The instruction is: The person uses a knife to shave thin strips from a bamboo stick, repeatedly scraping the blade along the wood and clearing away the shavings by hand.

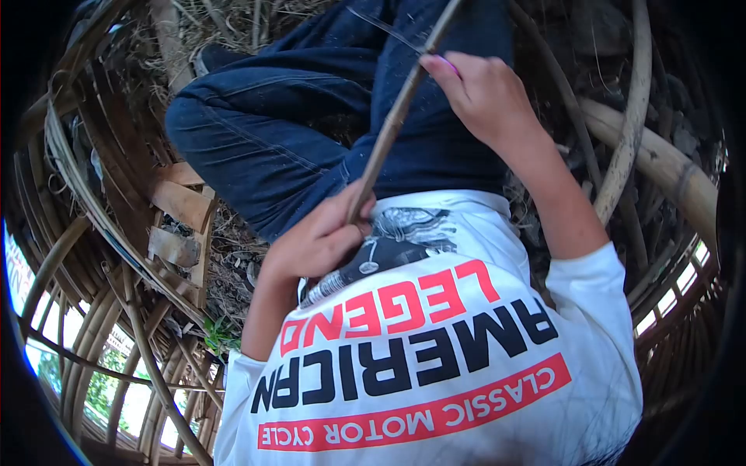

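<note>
A long, thin wooden stick slants up from my lap past the top edge of the view. My left hand is closed around its lower end, close to my shirt. Farther up, my right hand is closed, with its thumb and fingertips at the side of the stick. A bit of bright pink shows between those fingers. From the same spot a thin grey strip, like a narrow blade or sliver, runs up to the left across the stick; its kind I cannot make out.
My crossed legs in dark jeans lie under the stick. Thick bamboo poles stand close on the right. Curved bamboo slats and light-brown flat pieces are on the left. Dry litter covers the ground.
</note>
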Available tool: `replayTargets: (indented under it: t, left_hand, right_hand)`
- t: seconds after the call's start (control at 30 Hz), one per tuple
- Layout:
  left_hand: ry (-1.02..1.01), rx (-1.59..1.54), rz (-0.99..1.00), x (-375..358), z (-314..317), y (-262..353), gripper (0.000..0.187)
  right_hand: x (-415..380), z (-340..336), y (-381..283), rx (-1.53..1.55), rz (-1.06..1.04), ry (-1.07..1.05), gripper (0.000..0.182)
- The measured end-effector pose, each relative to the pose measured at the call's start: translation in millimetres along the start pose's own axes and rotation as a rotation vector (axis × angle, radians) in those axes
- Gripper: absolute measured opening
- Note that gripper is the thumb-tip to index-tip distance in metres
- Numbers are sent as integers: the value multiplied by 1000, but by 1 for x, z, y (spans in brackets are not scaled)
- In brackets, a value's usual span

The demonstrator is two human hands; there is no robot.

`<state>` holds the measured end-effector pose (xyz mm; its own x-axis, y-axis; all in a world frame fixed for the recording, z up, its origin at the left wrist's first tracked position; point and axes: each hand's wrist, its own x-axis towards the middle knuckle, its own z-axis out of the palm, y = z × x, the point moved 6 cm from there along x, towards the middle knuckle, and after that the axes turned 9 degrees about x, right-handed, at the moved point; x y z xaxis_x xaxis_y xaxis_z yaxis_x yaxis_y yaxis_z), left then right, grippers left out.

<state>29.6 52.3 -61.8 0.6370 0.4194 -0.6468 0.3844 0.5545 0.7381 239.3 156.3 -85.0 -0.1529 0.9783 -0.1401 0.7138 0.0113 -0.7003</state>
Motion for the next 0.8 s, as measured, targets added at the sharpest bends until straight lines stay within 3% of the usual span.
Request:
replayTargets:
  t: [0.03, 0.1, 0.13, 0.17, 0.2, 0.23, 0.3, 0.37, 0.43, 0.47, 0.5, 0.57, 0.63, 0.7, 0.77, 0.8]
  left_hand:
    - [-10, 166, 31, -1, -3, 0, 17]
    - [-24, 173, 19, 1, 0, 4, 17]
    - [-24, 51, -31, 1, -2, 0, 17]
    - [-31, -73, -87, 0, -1, -6, 17]
    - [-101, -251, -383, -6, 0, -4, 17]
    - [-110, -250, -384, -5, 4, -9, 17]
    - [-37, -24, -17, 0, -1, -4, 16]
    - [-38, 67, -53, -2, -6, -1, 16]
    - [-30, 81, 34, 3, -3, 1, 17]
    - [-44, -190, -234, -3, 0, -9, 19]
    - [-73, -327, -283, -5, 1, -7, 20]
    - [-36, -158, -162, -2, 1, -13, 19]
    - [19, 316, 370, 5, -2, 2, 19]
    - [11, 333, 299, 1, -4, 15, 18]
    - [-79, -240, -331, -5, 1, -4, 17]
    - [-94, -297, -415, -7, 1, -6, 16]
  right_hand:
    - [-1, -4, -1, 8, -18, -2, 53]
    - [-7, -4, 11, -20, 107, -115, 53]
    - [-1, -4, 7, -72, -19, -18, 52]
    - [2, 0, 9, -74, -3, -24, 52]
    - [6, 2, 3, -75, -32, -6, 52]
    - [9, 0, 0, -78, -73, 18, 53]
    - [1, -2, 2, -38, -69, 12, 53]
    - [-4, -4, 11, -127, 19, -73, 54]
    - [2, -2, 8, -106, -23, -31, 55]
    - [7, 1, 5, -111, -34, -55, 55]
    - [12, 3, 2, -113, -55, -71, 56]
    - [4, 1, 3, -104, -77, -56, 57]
    - [-7, -5, 10, -157, -45, -41, 58]
    - [-2, -6, 14, -116, 40, -124, 56]
    - [9, -2, 3, -139, -78, -41, 54]
    - [10, 1, 1, -108, -83, -33, 51]
